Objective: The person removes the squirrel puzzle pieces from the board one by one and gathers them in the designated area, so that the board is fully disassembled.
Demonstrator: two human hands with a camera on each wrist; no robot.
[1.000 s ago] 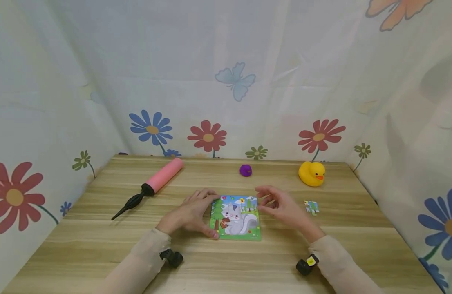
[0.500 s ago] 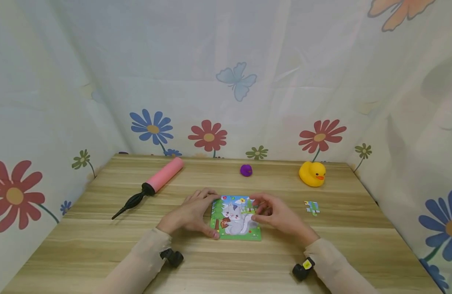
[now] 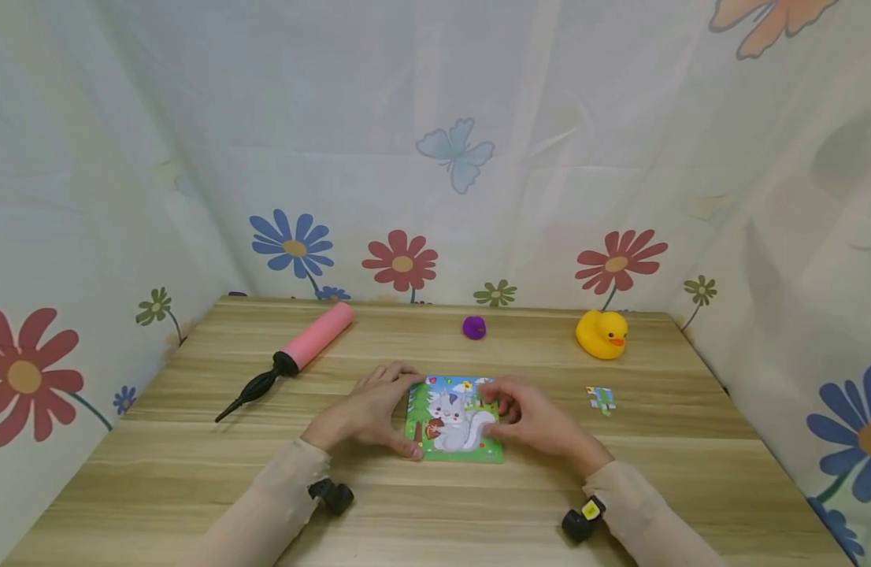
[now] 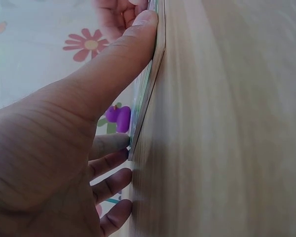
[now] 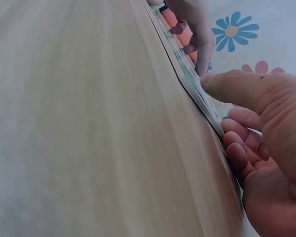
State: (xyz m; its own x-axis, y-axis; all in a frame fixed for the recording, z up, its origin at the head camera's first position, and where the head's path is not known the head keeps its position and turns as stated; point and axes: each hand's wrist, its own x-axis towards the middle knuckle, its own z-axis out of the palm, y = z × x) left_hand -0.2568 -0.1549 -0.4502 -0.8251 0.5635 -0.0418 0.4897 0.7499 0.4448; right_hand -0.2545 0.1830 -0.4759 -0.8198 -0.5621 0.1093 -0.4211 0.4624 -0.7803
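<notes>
A square jigsaw puzzle (image 3: 453, 425) with a grey squirrel picture lies flat on the table in the head view. My left hand (image 3: 370, 411) holds its left side, thumb at the near corner and fingers by the far corner. In the left wrist view the thumb (image 4: 130, 47) lies along the puzzle's edge. Over the puzzle's right side, my right hand (image 3: 538, 417) has its thumb and curled fingers on it. The right wrist view shows that thumb (image 5: 237, 89) on top of the edge. Whether a separate piece is pinched there is hidden.
A loose puzzle piece (image 3: 601, 399) lies right of my right hand. Toward the back stand a small purple duck (image 3: 474, 327) and a yellow rubber duck (image 3: 601, 335). A pink balloon pump (image 3: 318, 339) with a black nozzle lies at the left. A flowered curtain surrounds the table.
My right hand has moved left from beside the puzzle onto its right side, its fingers now over the picture. The left hand stays at the left edge.
</notes>
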